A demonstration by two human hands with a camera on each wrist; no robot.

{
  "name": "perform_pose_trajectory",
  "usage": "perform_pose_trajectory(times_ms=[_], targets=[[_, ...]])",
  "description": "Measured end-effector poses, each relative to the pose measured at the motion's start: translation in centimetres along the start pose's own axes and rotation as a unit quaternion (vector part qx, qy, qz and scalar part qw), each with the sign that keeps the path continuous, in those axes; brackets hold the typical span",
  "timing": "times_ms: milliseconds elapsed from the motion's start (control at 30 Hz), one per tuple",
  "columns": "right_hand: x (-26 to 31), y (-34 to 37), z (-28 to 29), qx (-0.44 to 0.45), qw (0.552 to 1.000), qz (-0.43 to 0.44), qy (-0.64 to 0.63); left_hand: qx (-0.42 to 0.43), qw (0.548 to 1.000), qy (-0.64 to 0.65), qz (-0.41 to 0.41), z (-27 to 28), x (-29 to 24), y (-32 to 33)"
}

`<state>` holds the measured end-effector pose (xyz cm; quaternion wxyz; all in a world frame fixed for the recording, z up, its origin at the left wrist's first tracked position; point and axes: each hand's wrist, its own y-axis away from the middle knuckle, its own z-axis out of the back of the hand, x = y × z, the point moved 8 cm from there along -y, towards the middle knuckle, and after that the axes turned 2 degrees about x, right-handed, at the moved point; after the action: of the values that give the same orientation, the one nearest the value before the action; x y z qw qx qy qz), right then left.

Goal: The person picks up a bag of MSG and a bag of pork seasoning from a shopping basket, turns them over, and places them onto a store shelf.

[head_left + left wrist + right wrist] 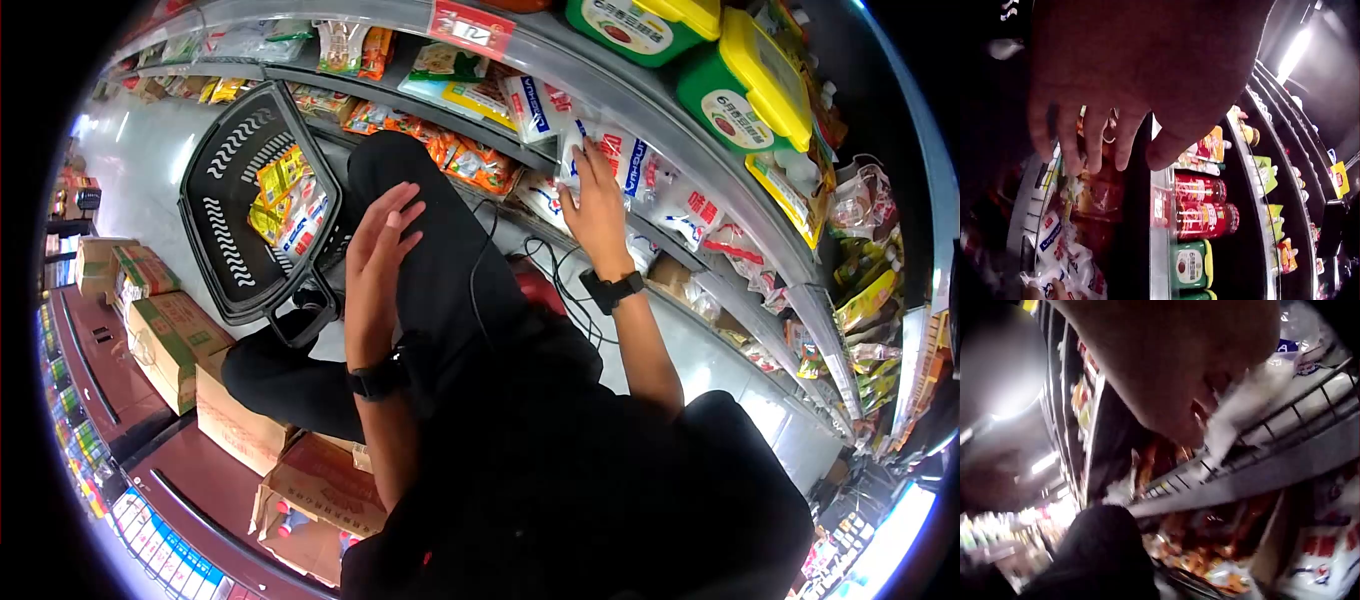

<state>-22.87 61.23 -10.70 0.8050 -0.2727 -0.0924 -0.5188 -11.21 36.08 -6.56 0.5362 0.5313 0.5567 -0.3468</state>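
On the lower shelf, my right hand (598, 215) grips a white plastic bag (572, 158) with its fingers over the top and the thumb at the near side. In the right wrist view, the bag (1241, 415) is blurred beside the curled fingers, at the wire rail (1300, 419). Similar white bags with blue and red print (690, 212) lie alongside. My left hand (375, 265) is raised near my knee, holding nothing, its fingers loosely extended. In the left wrist view these left fingers (1125, 140) hang apart in front of the shelves.
A black basket (222, 225) holding yellow and white packets (287, 200) stands on the floor left of my knee. Green tubs with yellow lids (740, 90) sit on the shelf above. Dark cables (555, 265) hang below the shelf. Cardboard boxes (240, 415) stand behind at left.
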Motion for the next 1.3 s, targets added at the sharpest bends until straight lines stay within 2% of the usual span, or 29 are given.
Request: perform_pose_trajectory(times_ms=[233,367,400,500,600,700,800,900,967,1167,1300], targets=[[2.0,0.7,1.8,0.006,0.997,0.013,0.081,-0.024,0.999,0.025,-0.017,2.5,-0.5,1.1],[-0.3,2.5,4.2,-0.100,0.992,-0.072,0.002,-0.020,0.998,0.057,-0.017,2.0,0.0,1.0],[-0.9,3.0,5.6,-0.157,0.983,-0.093,-0.002,-0.013,0.998,0.068,-0.008,1.9,0.6,0.9],[-3.9,4.1,8.7,-0.333,0.921,-0.188,0.076,0.005,0.999,0.051,0.018,1.4,1.5,0.5],[-8.9,2.9,7.5,-0.215,0.952,-0.213,0.033,-0.035,0.999,0.036,0.007,2.0,2.1,-0.1],[-9.5,1.3,8.0,-0.126,0.966,-0.222,-0.050,-0.070,0.996,0.047,0.003,2.6,1.6,-0.3],[-10.2,-1.0,7.3,-0.108,0.979,-0.129,-0.116,-0.109,0.991,0.079,0.008,3.6,2.0,0.2],[-12.7,-4.2,5.1,-0.051,0.991,-0.055,0.115,-0.126,0.987,0.097,0.026,4.1,3.3,-0.7],[-13.6,-6.4,4.9,-0.026,0.977,-0.090,0.192,-0.115,0.987,0.112,0.024,3.8,3.8,-0.9],[-14.1,-10.6,5.4,0.037,0.955,-0.170,0.242,-0.133,0.983,0.122,0.026,4.1,3.7,-0.8],[-11.0,-9.7,5.3,0.034,0.951,-0.175,0.252,-0.157,0.980,0.123,0.025,5.3,3.3,0.0]])
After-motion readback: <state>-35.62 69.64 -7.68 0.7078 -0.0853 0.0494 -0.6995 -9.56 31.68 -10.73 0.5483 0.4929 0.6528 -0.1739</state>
